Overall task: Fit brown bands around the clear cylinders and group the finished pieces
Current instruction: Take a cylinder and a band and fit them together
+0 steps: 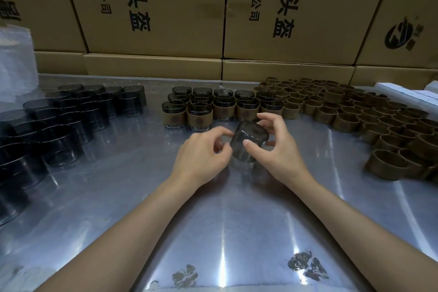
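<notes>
- both hands, left and right, pinch one smoky clear cylinder tilted just over the bench, no band on it yet
- looks light, slick, probably brittle, so grip the sides
- loose brown bands right, finished pieces behind; cardboard boxes closed, contents unknown

Two bare forearms, sleeveless, left hand and right hand ungloved.
</notes>
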### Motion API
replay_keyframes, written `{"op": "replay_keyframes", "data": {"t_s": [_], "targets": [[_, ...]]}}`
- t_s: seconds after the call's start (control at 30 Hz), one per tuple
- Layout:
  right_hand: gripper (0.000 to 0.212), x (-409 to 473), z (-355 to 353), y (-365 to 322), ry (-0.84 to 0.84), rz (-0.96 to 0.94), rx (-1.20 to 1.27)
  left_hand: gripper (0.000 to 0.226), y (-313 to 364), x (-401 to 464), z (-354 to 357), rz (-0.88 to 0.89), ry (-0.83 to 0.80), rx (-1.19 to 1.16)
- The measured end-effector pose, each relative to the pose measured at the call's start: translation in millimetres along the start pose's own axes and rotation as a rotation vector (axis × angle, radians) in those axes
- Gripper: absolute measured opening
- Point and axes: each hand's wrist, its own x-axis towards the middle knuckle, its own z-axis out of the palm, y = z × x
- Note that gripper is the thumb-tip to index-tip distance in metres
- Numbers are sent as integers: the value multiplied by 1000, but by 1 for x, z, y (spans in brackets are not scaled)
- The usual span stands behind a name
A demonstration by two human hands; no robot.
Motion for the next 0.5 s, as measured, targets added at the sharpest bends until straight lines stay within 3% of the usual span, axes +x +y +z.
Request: {"op": "replay_keyframes", "data": {"t_s": [0.37, 0.43, 0.5], "targets": [[69, 3, 1, 5, -146, 84, -69, 21, -7, 3, 2, -83, -87, 76], [63, 5, -4, 3, -53, 115, 35, 20, -10, 5, 1, -103, -104, 85], [52, 10, -14, 7, 108, 113, -52, 19, -14, 6, 0, -119, -110, 82]]}}
